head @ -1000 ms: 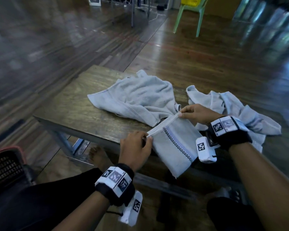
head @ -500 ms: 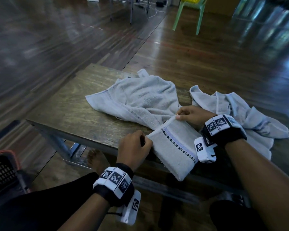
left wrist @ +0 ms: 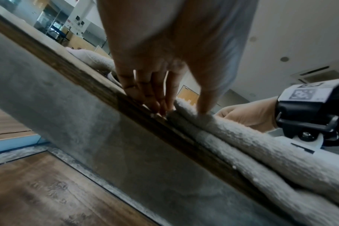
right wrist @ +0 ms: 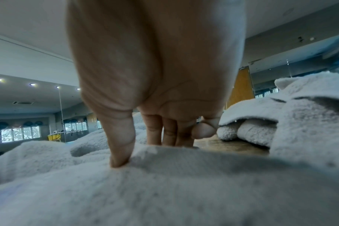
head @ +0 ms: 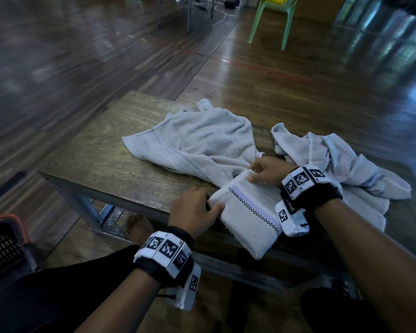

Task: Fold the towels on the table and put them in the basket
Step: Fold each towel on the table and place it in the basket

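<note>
Each grip pinches one end of the folded towel's (head: 247,212) far edge: left hand (head: 192,207), right hand (head: 267,173). The towel overhangs the surface's (head: 101,150) near edge. Folding looks nearly finished; next, carry it to the basket (head: 3,241) left on the floor.

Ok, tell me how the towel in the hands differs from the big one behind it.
The folded towel is a compact, layered rectangle; the big towel lies spread and rumpled. The folded towel hangs over the table's near edge, and the left hand and right hand pinch its far fold; the big towel lies untouched farther back. The folded towel shows a checked stripe; the big one a plain woven band. Both are pale terry.
</note>
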The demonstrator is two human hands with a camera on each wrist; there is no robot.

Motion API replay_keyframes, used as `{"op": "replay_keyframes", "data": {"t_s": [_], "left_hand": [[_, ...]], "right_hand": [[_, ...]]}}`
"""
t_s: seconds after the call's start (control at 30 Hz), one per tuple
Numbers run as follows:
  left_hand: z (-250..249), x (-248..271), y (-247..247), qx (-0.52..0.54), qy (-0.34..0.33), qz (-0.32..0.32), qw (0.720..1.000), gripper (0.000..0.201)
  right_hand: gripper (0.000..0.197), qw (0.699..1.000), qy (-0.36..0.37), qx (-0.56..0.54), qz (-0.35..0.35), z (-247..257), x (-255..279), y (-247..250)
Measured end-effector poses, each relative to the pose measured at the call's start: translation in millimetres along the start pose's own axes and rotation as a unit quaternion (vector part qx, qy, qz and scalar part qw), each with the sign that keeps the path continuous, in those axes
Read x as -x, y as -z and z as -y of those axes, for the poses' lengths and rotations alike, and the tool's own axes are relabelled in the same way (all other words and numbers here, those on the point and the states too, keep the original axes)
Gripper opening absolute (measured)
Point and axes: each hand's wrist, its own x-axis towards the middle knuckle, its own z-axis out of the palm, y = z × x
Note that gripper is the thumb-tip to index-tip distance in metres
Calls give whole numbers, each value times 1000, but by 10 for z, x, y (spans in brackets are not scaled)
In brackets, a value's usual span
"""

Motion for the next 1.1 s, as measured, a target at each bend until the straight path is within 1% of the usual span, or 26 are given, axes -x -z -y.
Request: {"op": "replay_keyframes", "data": {"t_s": [0.1, 0.17, 0.2, 0.27, 0.37, 0.47, 0.5, 0.57, 0.63, 0.67, 0.73, 0.8, 0.83, 0.87, 0.9, 0.93, 0.97, 1.0, 1.03, 1.1], "left_hand": [[0, -49, 32, 8, 21, 35, 999, 30], [-30, -57, 65, 28, 33, 42, 998, 26], [-48, -56, 81, 49, 38, 41, 997, 23], [-88, -45, 100, 119, 43, 39, 991, 24], [-185, -25, 96, 223, 38, 31, 974, 21], [-307, -7, 83, 302, 39, 24, 952, 20], [-350, 2, 77, 330, 38, 19, 943, 20], [-448, 22, 84, 378, 35, 7, 925, 23], [-554, 40, 120, 405, 19, -6, 914, 26], [-612, 43, 149, 412, 8, -11, 911, 26], [-751, 43, 221, 424, -9, -18, 905, 24], [-890, 47, 297, 440, -15, -15, 898, 22], [-947, 47, 326, 445, -21, -8, 895, 20], [-996, 51, 345, 448, -28, 5, 894, 18], [-1034, 49, 350, 443, -34, 19, 896, 16], [-1054, 43, 350, 430, -39, 30, 902, 15], [-1074, 27, 320, 405, -46, 37, 912, 14], [-1082, 4, 273, 373, -54, 42, 925, 14], [-1087, -25, 204, 334, -61, 47, 939, 14], [-1099, -90, 35, 263, -66, 61, 961, 15]], "right_hand": [[33, 1000, -13, -12, -1, -2, 23, -24], [28, 998, -6, -64, 0, -49, 61, -15], [29, 996, -6, -94, 4, -70, 108, 3], [28, 989, -4, -149, -2, -126, 233, 42], [23, 972, 4, -232, -26, -271, 440, 46], [5, 958, 12, -280, -53, -376, 657, -30], [5, 954, 10, -293, -67, -412, 716, -72], [10, 931, 6, -352, -103, -492, 817, -139], [13, 900, 4, -414, -134, -554, 943, -159], [18, 887, 1, -438, -145, -576, 1025, -142], [34, 858, 3, -488, -159, -661, 1185, -104], [59, 827, 13, -541, -156, -779, 1345, -77], [70, 820, 15, -551, -153, -841, 1418, -71], [74, 817, 16, -556, -149, -876, 1496, -61], [66, 814, 16, -561, -148, -918, 1556, -60], [52, 811, 15, -566, -149, -936, 1607, -52], [39, 809, 12, -569, -149, -967, 1642, -54], [30, 810, 2, -568, -146, -995, 1658, -58], [26, 813, -10, -566, -136, -1041, 1647, -85], [26, 826, -47, -552, -105, -1127, 1601, -164]]}}
